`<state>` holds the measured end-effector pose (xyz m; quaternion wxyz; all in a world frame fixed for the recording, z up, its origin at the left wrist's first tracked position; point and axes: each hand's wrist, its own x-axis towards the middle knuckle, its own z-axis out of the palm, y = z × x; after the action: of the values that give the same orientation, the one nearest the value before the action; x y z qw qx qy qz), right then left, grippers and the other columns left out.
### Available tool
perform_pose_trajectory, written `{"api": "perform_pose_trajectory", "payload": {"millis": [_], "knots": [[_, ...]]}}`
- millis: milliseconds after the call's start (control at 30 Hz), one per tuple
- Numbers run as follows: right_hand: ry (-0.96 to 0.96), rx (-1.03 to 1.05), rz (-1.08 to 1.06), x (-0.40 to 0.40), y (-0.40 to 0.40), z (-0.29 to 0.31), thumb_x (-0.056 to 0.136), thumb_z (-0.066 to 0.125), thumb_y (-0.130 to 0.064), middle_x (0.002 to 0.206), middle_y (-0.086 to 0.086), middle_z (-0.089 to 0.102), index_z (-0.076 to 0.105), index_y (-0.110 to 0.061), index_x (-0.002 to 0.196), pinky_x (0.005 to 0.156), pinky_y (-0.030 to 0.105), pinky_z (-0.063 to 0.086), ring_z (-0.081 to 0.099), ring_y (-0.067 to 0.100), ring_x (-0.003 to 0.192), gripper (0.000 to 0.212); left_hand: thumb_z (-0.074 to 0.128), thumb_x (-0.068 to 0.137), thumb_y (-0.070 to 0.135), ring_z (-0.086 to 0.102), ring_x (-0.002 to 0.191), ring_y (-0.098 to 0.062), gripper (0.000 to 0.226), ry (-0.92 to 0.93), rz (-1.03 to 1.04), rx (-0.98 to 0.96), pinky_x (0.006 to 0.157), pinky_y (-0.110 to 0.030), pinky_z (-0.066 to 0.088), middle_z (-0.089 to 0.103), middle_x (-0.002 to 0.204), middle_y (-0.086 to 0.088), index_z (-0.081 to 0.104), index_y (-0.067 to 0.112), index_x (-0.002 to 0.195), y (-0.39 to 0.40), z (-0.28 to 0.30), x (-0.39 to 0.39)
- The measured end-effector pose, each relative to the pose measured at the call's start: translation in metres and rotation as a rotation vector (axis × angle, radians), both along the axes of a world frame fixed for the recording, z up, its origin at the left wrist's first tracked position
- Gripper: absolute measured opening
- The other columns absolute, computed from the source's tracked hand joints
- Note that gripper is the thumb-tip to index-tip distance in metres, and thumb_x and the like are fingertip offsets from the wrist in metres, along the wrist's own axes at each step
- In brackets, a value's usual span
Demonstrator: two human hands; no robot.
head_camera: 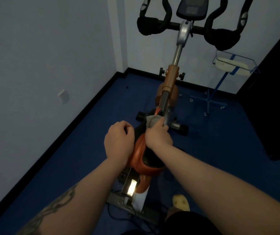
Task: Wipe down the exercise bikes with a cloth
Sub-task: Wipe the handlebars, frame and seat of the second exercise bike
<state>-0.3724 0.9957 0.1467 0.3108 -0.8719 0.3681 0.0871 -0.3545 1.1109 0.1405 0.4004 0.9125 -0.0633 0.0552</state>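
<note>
Looking down the length of 1 exercise bike [169, 85], orange frame, silver post running up to the black handlebars [220, 33] and a dark console [192, 7] at the top. Right hand [158, 134] is out in front, fingers curled tight round a grey cloth [152, 120], bunched up and pressed vs the lower end of the silver post, right where it meets the nose of the saddle. Cloth pokes out just past the knuckles, touching the metal. Left hand [118, 142] sits on the left side of the orange saddle [141, 155]; fingers curled inward over the saddle edge, but can't tell if they actually grip it or just rest there. Both forearms reach in from the bottom, left 1 w/ a dark tattoo. Saddle is orange w/ a black centre, between the 2 hands, seen from above.

Behind the bike, a white wall and a corner w/ black skirting. Blue floor [88, 133] all round. On the right, a clear tray [235, 65] on a blue stand, w/ something pale lying in it, well apart from the bike. A white wall socket [63, 95] low on the left wall. Bottom right, a yellowish slipper [181, 201] on the floor beside the bike's rear base. Bright glare on the metal plate under the saddle.
</note>
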Motion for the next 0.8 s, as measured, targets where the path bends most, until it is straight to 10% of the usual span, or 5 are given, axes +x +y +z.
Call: {"api": "perform_pose_trajectory", "payload": {"millis": [233, 467, 633, 800], "knots": [[-0.208, -0.211, 0.233, -0.079, 0.029, -0.007, 0.094, 0.029, -0.057, 0.156, 0.005, 0.008, -0.007, -0.029, 0.150, 0.097, 0.050, 0.042, 0.027, 0.029, 0.132, 0.073, 0.049, 0.091, 0.024, 0.055, 0.077, -0.006, 0.018, -0.006, -0.003, 0.010, 0.063, -0.027, 0.046, 0.061, 0.082, 0.012, 0.064, 0.024, 0.081, -0.001, 0.001, 0.000], [-0.125, 0.051, 0.024, -0.024, -0.001, 0.003, 0.101, 0.032, -0.044, 0.149, 0.015, 0.032, 0.002, -0.016, 0.153, 0.093, 0.044, 0.045, 0.046, 0.034, 0.123, 0.066, 0.049, 0.091, 0.024, 0.056, 0.080, -0.008, 0.018, -0.006, 0.018, 0.005, 0.067, -0.033, 0.049, 0.061, 0.083, 0.011, 0.065, 0.023, 0.082, -0.001, 0.001, -0.002], [-0.376, -0.105, 0.185, -0.099, 0.032, -0.011, 0.086, 0.020, -0.067, 0.153, -0.009, 0.007, -0.007, -0.037, 0.148, 0.095, 0.042, 0.046, 0.021, 0.020, 0.134, 0.074, 0.049, 0.090, 0.024, 0.056, 0.078, -0.008, 0.018, -0.020, 0.025, 0.018, 0.064, -0.033, 0.049, 0.061, 0.081, 0.012, 0.064, 0.024, 0.080, -0.002, 0.000, -0.001], [-0.251, 0.122, 0.080, -0.046, -0.004, -0.008, 0.099, 0.033, -0.050, 0.146, 0.008, 0.036, 0.013, -0.023, 0.152, 0.097, 0.044, 0.044, 0.044, 0.028, 0.126, 0.063, 0.049, 0.090, 0.024, 0.056, 0.078, -0.006, 0.018, -0.032, 0.020, 0.031, 0.063, -0.030, 0.048, 0.060, 0.082, 0.013, 0.064, 0.024, 0.081, -0.003, -0.001, -0.001]]}}
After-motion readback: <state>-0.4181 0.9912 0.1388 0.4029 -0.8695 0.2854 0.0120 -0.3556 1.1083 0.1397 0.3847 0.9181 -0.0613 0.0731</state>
